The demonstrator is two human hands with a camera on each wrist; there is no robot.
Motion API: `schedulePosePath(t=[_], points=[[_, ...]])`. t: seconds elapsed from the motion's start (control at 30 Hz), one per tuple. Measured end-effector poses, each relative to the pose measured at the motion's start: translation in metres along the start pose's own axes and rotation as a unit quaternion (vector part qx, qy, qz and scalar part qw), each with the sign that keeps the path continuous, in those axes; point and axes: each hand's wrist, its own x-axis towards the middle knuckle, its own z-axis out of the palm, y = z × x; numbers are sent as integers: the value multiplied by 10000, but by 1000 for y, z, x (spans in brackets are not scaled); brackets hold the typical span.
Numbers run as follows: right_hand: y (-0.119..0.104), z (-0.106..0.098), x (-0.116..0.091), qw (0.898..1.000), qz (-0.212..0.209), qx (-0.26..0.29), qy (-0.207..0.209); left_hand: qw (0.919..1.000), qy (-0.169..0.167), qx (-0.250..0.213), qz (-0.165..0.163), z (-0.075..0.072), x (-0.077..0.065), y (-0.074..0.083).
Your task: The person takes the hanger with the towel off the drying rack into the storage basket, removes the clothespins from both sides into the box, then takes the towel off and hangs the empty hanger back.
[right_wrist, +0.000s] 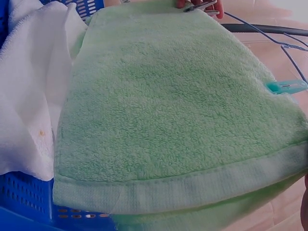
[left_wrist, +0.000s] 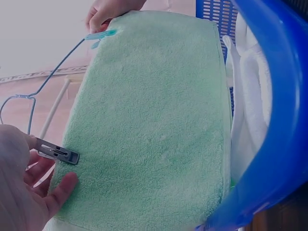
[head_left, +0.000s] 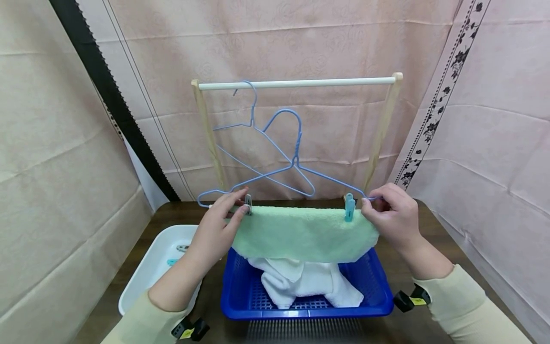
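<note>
A light green towel (head_left: 302,234) hangs folded over the lower bar of a blue wire hanger (head_left: 296,143), just above a blue basket (head_left: 232,313). My left hand (head_left: 219,224) pinches a grey clothespin (left_wrist: 60,151) at the towel's left top edge. My right hand (head_left: 397,215) grips the hanger's right corner, its fingertips beside the towel. Near that corner, a teal clothespin (head_left: 350,208) is clipped on the towel's top edge. The right wrist view shows the towel's pale woven border (right_wrist: 178,192) along its near side.
White cloth (head_left: 301,284) lies crumpled inside the basket. A white tray (head_left: 142,282) with several clothespins stands to the left, partly behind my forearm. At the back, a second blue hanger (head_left: 254,105) hangs from the white rod (head_left: 322,83) of a rack.
</note>
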Motion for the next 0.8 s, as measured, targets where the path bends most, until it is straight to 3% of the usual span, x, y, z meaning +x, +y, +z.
schedulePosePath(t=[0.3, 0.8], points=[[6, 0, -4, 9999, 51, -65, -59, 9999, -115, 73, 30, 3, 0, 0], [3, 0, 1, 10000, 9, 50, -77, 9993, -211, 244, -189, 4, -2, 5]])
